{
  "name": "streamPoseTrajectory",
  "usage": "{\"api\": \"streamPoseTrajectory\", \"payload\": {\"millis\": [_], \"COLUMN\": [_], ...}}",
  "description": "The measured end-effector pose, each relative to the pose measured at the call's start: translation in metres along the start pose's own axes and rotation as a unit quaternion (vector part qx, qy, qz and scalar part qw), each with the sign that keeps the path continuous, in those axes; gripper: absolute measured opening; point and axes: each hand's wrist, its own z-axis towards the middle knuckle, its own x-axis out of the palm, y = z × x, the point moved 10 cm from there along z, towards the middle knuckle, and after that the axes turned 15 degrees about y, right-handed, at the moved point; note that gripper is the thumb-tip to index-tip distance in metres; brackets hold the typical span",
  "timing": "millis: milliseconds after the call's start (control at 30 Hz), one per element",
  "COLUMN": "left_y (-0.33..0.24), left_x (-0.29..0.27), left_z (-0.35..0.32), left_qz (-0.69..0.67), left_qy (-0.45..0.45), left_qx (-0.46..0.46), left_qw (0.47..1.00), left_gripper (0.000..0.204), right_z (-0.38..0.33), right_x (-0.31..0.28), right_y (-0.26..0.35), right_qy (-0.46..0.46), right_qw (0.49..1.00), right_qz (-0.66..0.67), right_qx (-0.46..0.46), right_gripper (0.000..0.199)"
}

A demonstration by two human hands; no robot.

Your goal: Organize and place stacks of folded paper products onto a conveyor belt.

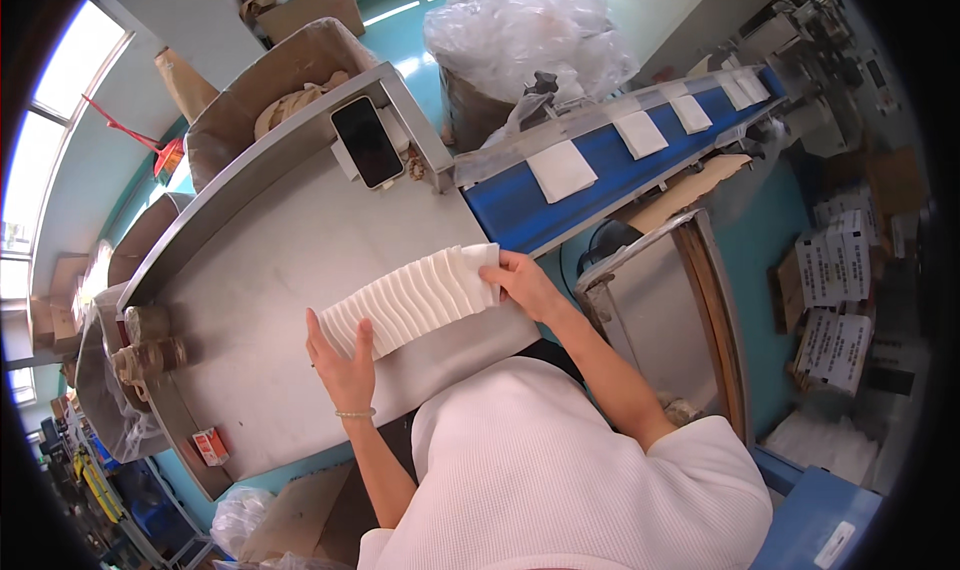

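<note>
A long row of folded white napkins [415, 295] lies overlapping like a fan on the steel table [260, 270] in front of me. My left hand [345, 370] is at the row's left end, thumb and fingers apart around its edge without closing on it. At the right end, my right hand [525, 285] pinches the last napkins, thumb on top and the fingers partly hidden. Beyond it, a blue conveyor belt [510, 210] meets the table's right side and carries several separate folded napkins, the nearest white napkin [562, 172] flat on the belt.
A black phone [367, 142] rests by the table's raised far rim. Tape rolls [150, 355] and a small red-and-white box [210, 447] sit at the left edge. Behind stand a carton [285, 90] and bagged clear plastic [530, 30]. A wood-edged cart [665, 310] is on my right.
</note>
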Motion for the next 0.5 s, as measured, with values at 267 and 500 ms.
{"api": "streamPoseTrajectory", "payload": {"millis": [267,500], "left_y": [-0.006,-0.007], "left_x": [0.015,0.015], "left_z": [-0.002,-0.004], "left_qz": [0.007,0.002], "left_qy": [0.044,0.031], "left_qx": [0.01,-0.004], "left_qw": [0.999,1.0], "left_gripper": [0.084,0.086], "right_z": [-0.005,-0.001], "right_x": [0.017,0.032], "right_y": [0.042,-0.007], "right_qy": [-0.038,0.024], "right_qw": [0.983,0.988], "right_qz": [-0.174,0.127], "right_qx": [-0.048,0.089], "right_gripper": [0.048,0.056]}}
